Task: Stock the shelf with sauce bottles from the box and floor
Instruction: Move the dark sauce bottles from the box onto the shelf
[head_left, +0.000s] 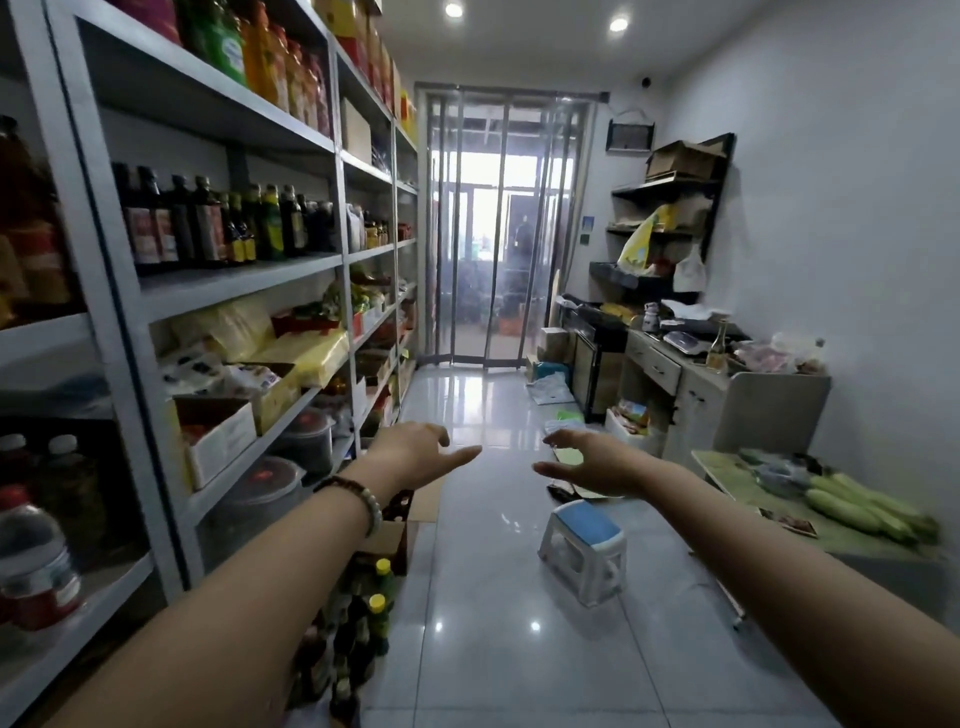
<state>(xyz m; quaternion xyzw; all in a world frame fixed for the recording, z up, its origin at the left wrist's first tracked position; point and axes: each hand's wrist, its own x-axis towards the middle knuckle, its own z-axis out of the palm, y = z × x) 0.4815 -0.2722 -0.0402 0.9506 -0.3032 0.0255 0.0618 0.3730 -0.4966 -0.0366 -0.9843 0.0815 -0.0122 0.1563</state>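
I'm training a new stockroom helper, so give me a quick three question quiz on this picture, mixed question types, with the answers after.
1. True or false: the left hand is holding a bottle.
2. The blue-topped stool stands: A) on the floor, B) on a shelf, C) on the desk?
3. What colour are the caps of the floor bottles under the left forearm?

Key: 1 false, both it and the right hand are empty; 2 A; 3 yellow.
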